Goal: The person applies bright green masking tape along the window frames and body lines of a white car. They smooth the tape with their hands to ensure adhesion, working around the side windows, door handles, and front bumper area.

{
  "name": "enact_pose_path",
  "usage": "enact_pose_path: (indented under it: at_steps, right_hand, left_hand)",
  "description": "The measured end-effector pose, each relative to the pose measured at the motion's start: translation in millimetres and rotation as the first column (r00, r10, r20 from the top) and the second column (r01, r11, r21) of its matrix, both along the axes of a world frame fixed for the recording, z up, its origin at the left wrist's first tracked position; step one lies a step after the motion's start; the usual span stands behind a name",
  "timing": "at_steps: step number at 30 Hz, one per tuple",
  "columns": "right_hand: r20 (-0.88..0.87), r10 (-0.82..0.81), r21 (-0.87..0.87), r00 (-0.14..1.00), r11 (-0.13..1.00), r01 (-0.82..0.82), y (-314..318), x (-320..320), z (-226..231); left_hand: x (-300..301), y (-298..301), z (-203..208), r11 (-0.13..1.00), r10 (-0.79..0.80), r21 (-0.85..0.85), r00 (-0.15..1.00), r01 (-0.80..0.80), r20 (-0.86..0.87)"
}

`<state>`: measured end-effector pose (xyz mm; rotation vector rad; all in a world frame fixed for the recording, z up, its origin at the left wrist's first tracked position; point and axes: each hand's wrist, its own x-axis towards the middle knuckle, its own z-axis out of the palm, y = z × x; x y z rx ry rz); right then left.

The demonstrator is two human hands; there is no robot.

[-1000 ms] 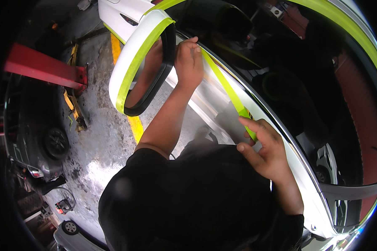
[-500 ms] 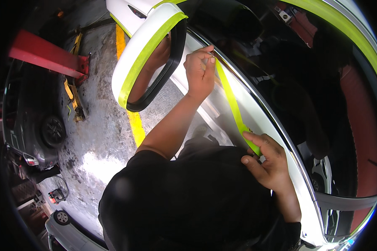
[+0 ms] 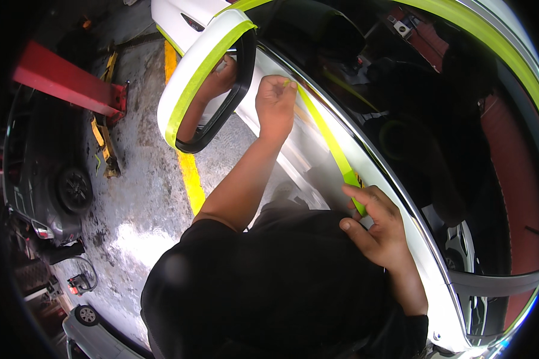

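Lime tape (image 3: 326,130), pinched by left hand (image 3: 275,109), reaches right hand (image 3: 379,231) (seemingly gripping its roll (image 3: 354,179)).

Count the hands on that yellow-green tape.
2: the left hand pinches the upper end of the tape near the side mirror; the right hand holds the roll by the door. The mirror's reflection isn't counted.

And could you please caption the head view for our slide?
Left hand pinching one end of lime-green masking tape, right hand holding its roll, beside a white car's tape-edged wing mirror.
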<state>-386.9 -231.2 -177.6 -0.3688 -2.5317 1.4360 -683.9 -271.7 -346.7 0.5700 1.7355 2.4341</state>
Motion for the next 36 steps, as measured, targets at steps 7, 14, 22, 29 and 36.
enact_pose_path:
  at_steps: [7, 14, 22, 29, 36]
  right_hand:
    - [-0.059, -0.029, 0.110, 0.998, 0.993, 0.035, 8.6, -7.6, -3.5]
    - [-0.069, -0.003, 0.205, 0.998, 0.979, 0.017, 13.8, -57.1, 7.6]
    - [0.018, -0.063, 0.193, 0.998, 0.979, 0.058, 14.0, -89.5, 14.2]
    - [-0.012, -0.077, 0.286, 0.997, 0.955, 0.077, 24.1, -88.2, 7.7]
    - [0.007, -0.091, 0.458, 0.996, 0.886, 0.077, 32.0, -105.5, 8.3]
  left_hand:
    - [-2.6, 5.3, 21.5, 0.994, 0.045, 0.093, 0.988, -0.059, 0.148]
    - [-32.5, 42.2, 20.1, 0.946, 0.273, 0.114, 0.936, -0.303, 0.220]
    - [-67.1, 46.9, -5.4, 0.925, 0.352, -0.105, 0.926, -0.366, -0.135]
    - [-81.6, 50.5, -6.6, 0.904, 0.346, -0.125, 0.871, -0.409, -0.348]
    - [-78.9, 55.0, 23.6, 0.715, 0.353, -0.377, 0.770, -0.588, -0.532]
